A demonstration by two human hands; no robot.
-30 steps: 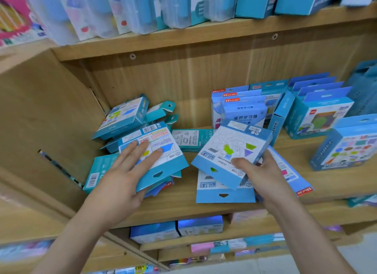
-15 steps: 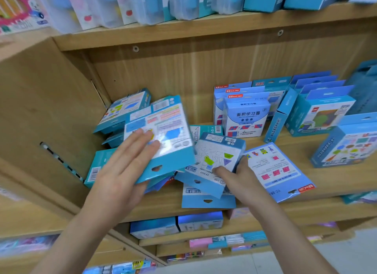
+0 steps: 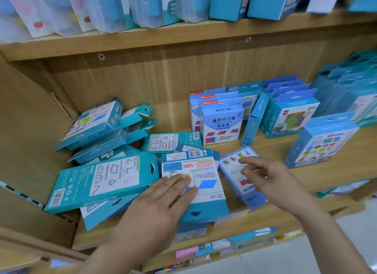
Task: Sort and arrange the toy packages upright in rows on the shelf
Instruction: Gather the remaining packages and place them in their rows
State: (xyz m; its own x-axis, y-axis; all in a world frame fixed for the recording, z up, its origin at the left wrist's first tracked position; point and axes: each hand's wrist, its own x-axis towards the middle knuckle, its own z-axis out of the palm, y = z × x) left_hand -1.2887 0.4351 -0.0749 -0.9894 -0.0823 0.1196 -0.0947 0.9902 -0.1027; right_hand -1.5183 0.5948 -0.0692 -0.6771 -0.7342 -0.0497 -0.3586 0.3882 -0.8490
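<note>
Several teal toy packages lie in a loose pile on the left of the wooden shelf (image 3: pixel 306 177). My left hand (image 3: pixel 163 208) rests with straight fingers on a teal package with a barcode (image 3: pixel 204 167), which lies flat on other packages at the shelf's front. To its left is a long teal package printed with outlined shapes (image 3: pixel 102 182). My right hand (image 3: pixel 271 182) hovers with loosely bent fingers over a flat light-blue package (image 3: pixel 230 167) and holds nothing. Behind it, white-and-blue boxes (image 3: pixel 222 126) and teal boxes (image 3: pixel 289 114) stand upright in rows.
More teal packages (image 3: pixel 93 122) lean against the shelf's left wall (image 3: pixel 30 131). Another flat one (image 3: pixel 169 141) lies behind the pile. A tall box (image 3: pixel 322 143) stands at the right front. The upper shelf (image 3: pixel 183 35) holds clear-fronted boxes. Lower shelves carry more goods.
My left hand carried the barcode package to the right and laid it on top of the package my right hand had held. My right hand let go and moved right.
</note>
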